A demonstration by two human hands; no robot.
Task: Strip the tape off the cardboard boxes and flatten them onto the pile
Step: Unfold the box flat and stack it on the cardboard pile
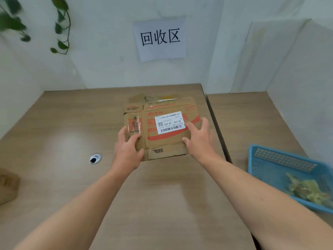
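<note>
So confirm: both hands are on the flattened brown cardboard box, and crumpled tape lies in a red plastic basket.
Wrong colour: the head view shows a blue plastic basket holding the crumpled tape. The left hand and right hand are indeed on the flattened brown cardboard box.

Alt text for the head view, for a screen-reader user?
Left hand and right hand, both open, rest on a flattened box with a white label atop a cardboard pile on a wooden table. At right, a blue basket holds crumpled tape; a paper sign hangs on the wall behind.
</note>
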